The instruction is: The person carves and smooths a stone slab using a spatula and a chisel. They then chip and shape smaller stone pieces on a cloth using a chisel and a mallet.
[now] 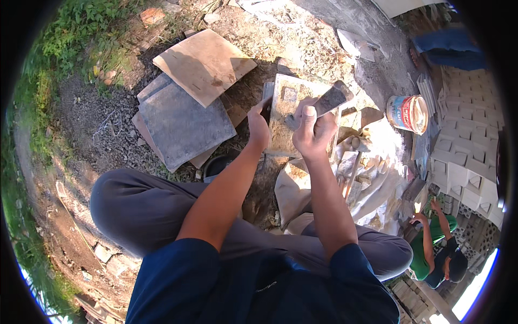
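My right hand is closed around a dark, flat rectangular tool, its thumb lying along the near side. The tool looks like a scraper or float, but its exact kind is unclear. Beneath it lies a pale, dirt-smeared board with a small square mark near its far left. At this board's left edge is my left hand, its fingers fairly straight and pointing away from me. They are partly hidden, and I see nothing held in them.
Left of the board, a tan square panel overlaps a stack of grey slabs. On the right are a wooden-handled tool on pale sheeting, a bucket, and stacked pale blocks. A co-worker is at lower right.
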Tool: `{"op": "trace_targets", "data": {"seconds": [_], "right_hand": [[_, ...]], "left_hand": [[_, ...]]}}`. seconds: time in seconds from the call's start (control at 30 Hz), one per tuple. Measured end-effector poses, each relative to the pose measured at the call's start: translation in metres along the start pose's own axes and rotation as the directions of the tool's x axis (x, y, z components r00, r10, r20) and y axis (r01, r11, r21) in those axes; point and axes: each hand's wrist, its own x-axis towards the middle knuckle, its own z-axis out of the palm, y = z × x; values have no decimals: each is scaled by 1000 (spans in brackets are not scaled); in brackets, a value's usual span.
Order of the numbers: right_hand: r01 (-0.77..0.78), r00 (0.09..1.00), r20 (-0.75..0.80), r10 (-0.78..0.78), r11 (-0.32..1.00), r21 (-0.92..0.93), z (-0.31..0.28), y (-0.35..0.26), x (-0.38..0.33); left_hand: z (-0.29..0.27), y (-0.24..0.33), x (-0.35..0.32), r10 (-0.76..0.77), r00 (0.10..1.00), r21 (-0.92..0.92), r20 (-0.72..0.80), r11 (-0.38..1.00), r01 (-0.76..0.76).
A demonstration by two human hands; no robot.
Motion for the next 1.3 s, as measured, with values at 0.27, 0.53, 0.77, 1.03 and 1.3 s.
{"op": "trace_targets", "data": {"seconds": [0.27,0.53,0.77,1.03,1.3], "right_hand": [[10,979,-127,160,586,810,-16,-41,17],[61,904,-333,266,692,719,-11,-57,-7],[41,912,-344,223,784,619,10,-50,-15],[-12,882,-384,273,828,560,17,-56,-29],[-146,857,-328,398,797,586,-3,-47,0]], "left_hand": [[-10,-4,-15,-52,997,53,55,997,49],[-37,-9,-26,-166,984,181,-66,968,176],[-16,12,-35,-85,996,144,30,986,80],[-5,17,-38,-202,976,8,-84,979,204],[6,18,-41,-182,982,93,-47,978,186]]}}
